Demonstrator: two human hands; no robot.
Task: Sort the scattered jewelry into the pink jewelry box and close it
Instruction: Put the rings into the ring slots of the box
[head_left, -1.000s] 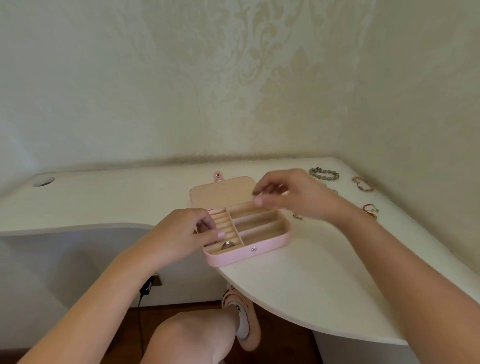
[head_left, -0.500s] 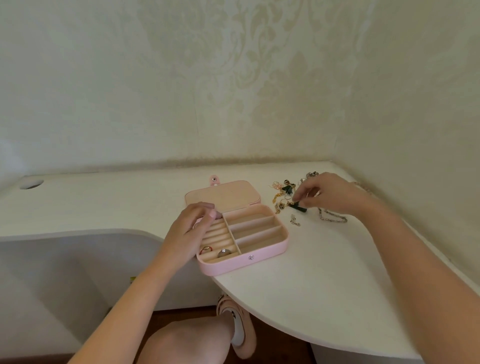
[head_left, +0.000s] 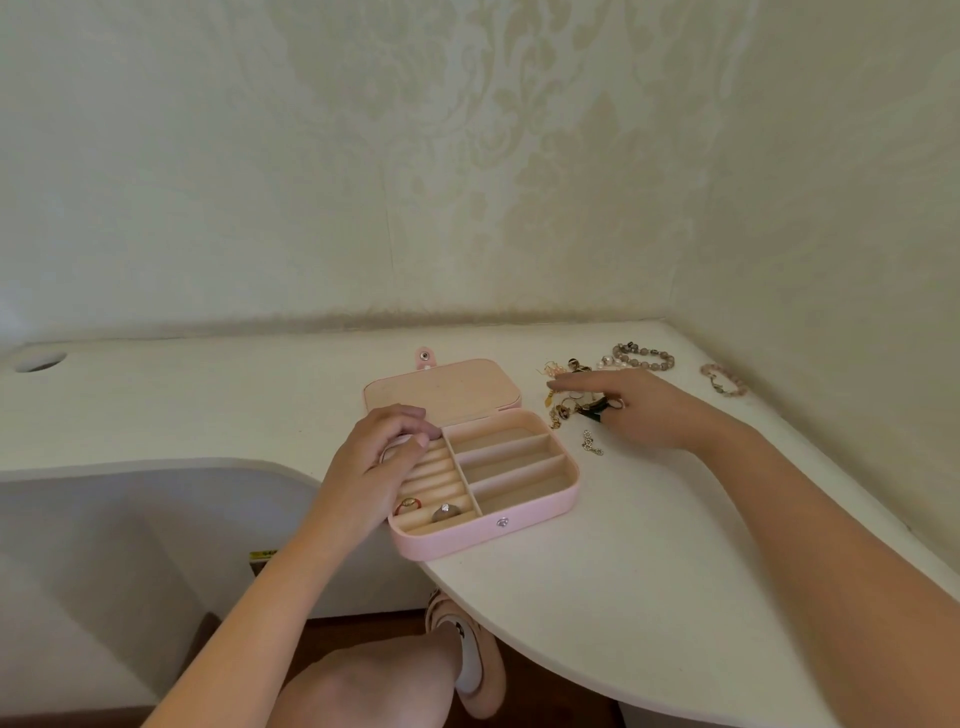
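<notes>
Head camera view, looking down at a white surface (head_left: 649, 561) set in a wallpapered corner. The pink jewelry box (head_left: 470, 540) lies open at the centre, near the surface's front edge, its lid folded flat toward 12 o'clock. Ring rolls fill its 9 o'clock half and four long trays its 3 o'clock half. A gold ring (head_left: 408, 505) and a grey-stone ring (head_left: 445, 513) sit side by side in the nearest roll, at 6 o'clock.

The left hand (head_left: 382, 460) rests on the box's 10 o'clock corner, fingers (head_left: 410, 415) curled close together over the rim. The right hand (head_left: 641, 413) lies at 2 o'clock from the box, fingers (head_left: 571, 385) stretched straight and pressed together over a heap of earrings (head_left: 561, 410); whether the thumb pinches a piece cannot be told.

A short chain (head_left: 592, 444) lies just beside that hand at 6 o'clock. A grey beaded bracelet (head_left: 644, 358) lies beyond the hand at 12 o'clock, and a pink beaded bracelet (head_left: 724, 379) lies well apart at 3 o'clock.
</notes>
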